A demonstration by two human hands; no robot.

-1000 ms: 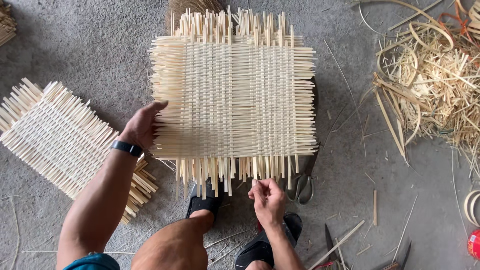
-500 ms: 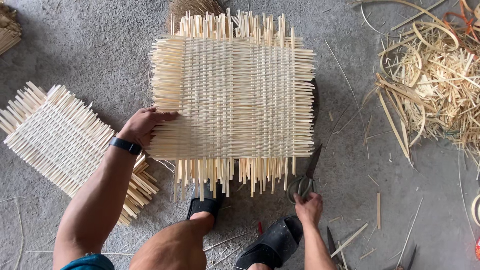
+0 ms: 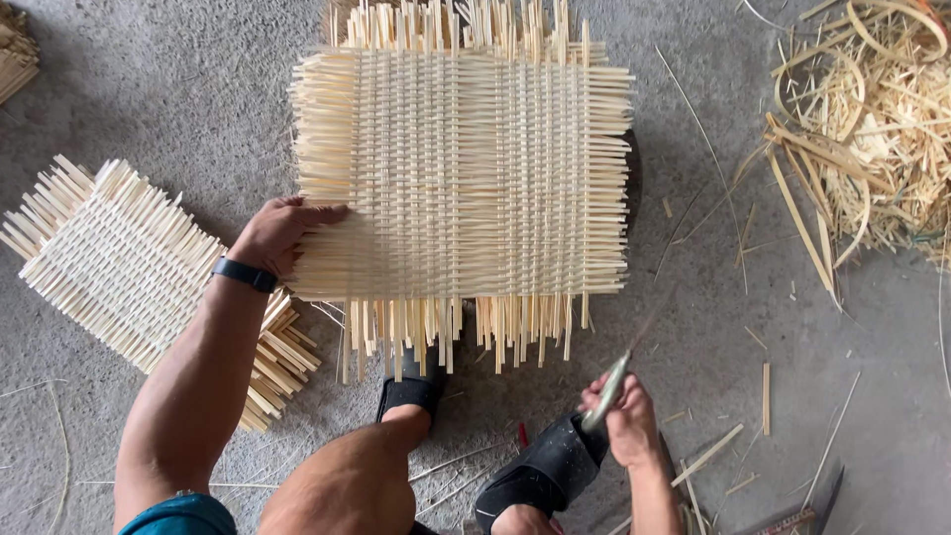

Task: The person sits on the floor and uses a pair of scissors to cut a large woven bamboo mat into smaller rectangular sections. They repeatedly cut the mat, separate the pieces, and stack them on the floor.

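Observation:
A pale woven mat of bamboo strips (image 3: pixel 466 168) lies on the concrete floor in front of me, its loose strip ends sticking out at top and bottom. My left hand (image 3: pixel 280 233), with a black band on the wrist, grips the mat's lower left edge. My right hand (image 3: pixel 622 414) is below the mat's lower right corner, closed around the handle of a knife or shears (image 3: pixel 616 381) whose dark blade points up toward the mat. My knee and feet in black sandals (image 3: pixel 540 476) are below the mat.
A second woven mat (image 3: pixel 129 267) lies at the left. A heap of bamboo offcuts and curled strips (image 3: pixel 862 129) fills the upper right. Loose slivers are scattered over the floor at the right, and a dark tool (image 3: pixel 817 500) lies at the bottom right.
My right hand left the mat's bottom strip ends, dropped to the right, picked up the bladed tool and now raises it. My left hand shifted slightly along the mat's left edge.

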